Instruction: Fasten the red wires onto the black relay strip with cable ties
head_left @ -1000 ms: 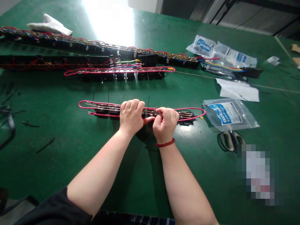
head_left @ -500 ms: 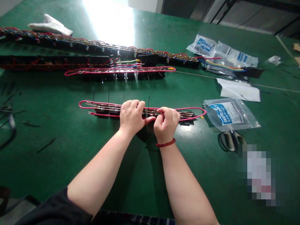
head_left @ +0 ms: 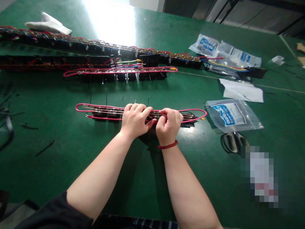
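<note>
A black wired strip (head_left: 111, 112) with thin metal rods along it lies across the table before me. Red cable (head_left: 105, 118) runs along both its sides, with a loop at each end. My left hand (head_left: 136, 119) is closed over the strip's middle, fingers across the far side and thumb on the near side. Just to its right, my right hand (head_left: 168, 123) is curled in a pinch against the strip; whatever its fingertips hold is hidden. Several thin black cable ties (head_left: 106, 99) stick up behind the strip.
Behind lies a similar red-cabled strip (head_left: 143, 75), with long wired assemblies (head_left: 102, 47) beyond it. On the right are a labelled plastic bag (head_left: 231, 116), scissors (head_left: 234, 142) and white paper (head_left: 240, 90). A white glove (head_left: 47, 24) is at the far left; black offcuts (head_left: 45, 148) lie nearer.
The strip has slid slightly left. My left fingers have shifted a little to the right over it, and its thumb is bent in more. The right hand keeps its pinch.
</note>
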A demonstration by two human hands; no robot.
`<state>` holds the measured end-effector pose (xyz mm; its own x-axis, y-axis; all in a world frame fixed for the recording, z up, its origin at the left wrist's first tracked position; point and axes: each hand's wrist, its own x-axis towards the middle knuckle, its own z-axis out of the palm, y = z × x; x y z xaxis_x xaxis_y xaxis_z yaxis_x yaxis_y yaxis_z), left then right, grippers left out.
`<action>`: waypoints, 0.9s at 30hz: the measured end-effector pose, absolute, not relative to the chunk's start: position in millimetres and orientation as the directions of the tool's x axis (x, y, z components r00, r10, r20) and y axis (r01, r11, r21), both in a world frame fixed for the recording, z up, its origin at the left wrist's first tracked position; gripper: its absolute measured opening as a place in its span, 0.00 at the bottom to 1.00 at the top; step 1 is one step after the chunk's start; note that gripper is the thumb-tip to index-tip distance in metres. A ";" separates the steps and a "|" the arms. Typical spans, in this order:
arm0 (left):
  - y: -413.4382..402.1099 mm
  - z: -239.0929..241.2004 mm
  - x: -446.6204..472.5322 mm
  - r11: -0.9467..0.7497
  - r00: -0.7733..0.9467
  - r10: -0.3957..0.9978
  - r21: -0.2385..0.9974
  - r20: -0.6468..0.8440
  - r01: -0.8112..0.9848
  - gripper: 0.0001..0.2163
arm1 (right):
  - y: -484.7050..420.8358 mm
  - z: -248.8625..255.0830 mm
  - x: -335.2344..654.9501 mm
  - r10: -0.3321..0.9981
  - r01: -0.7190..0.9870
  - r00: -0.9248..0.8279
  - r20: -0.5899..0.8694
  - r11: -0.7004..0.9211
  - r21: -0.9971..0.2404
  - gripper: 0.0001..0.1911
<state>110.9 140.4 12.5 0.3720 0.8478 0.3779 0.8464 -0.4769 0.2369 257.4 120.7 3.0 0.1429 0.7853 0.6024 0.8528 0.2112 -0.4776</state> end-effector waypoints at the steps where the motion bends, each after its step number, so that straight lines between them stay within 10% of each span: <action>1: 140.1 12.6 110.7 -0.463 0.357 0.854 0.237 0.379 0.854 0.17 | 120.6 3.2 257.3 0.786 0.853 0.148 0.601 0.205 -0.479 0.11; 15: 139.7 14.8 109.7 -0.237 0.055 0.874 0.326 0.482 0.915 0.13 | 121.6 1.7 258.0 0.747 0.859 0.148 0.648 0.228 -0.459 0.10; 27: 146.0 7.2 108.1 -0.432 0.341 0.881 0.266 0.328 0.862 0.22 | 121.3 1.1 257.9 0.753 0.851 0.143 0.643 0.238 -0.468 0.10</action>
